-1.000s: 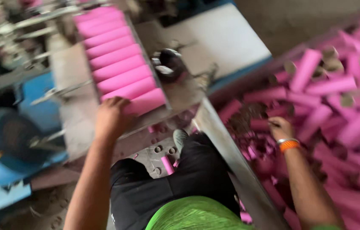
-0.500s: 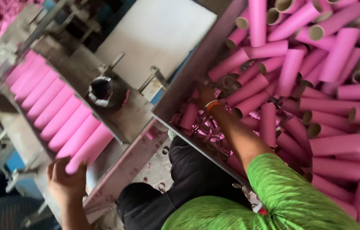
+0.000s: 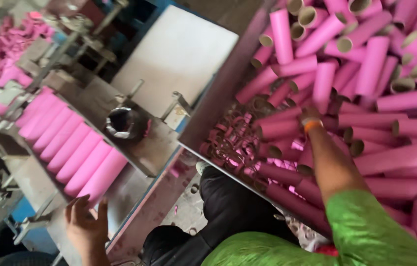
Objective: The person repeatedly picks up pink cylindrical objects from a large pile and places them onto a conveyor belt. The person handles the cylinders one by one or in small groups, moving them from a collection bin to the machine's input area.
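My left hand (image 3: pixel 86 222) is at the bottom left, fingers apart, just below the near end of a row of pink cardboard tubes (image 3: pixel 70 148) lying side by side on a sloping metal tray (image 3: pixel 156 148). It holds nothing. My right hand (image 3: pixel 310 114), with an orange wristband and a green sleeve behind it, reaches into a big bin (image 3: pixel 221 88) heaped with loose pink tubes (image 3: pixel 371 64). Its fingers are buried among the tubes, so what they grip is hidden.
A dark round metal cup (image 3: pixel 122 123) sits on the tray beside the row. A white flat panel (image 3: pixel 179 54) lies beyond it. Metal machine parts (image 3: pixel 1 123) and a heap of pink pieces (image 3: pixel 1 44) fill the left side. My dark-clothed lap (image 3: pixel 218 212) is below.
My right hand has pushed farther up into the pile of tubes. My left hand stays at the near end of the tube row. The view has tilted toward the bin.
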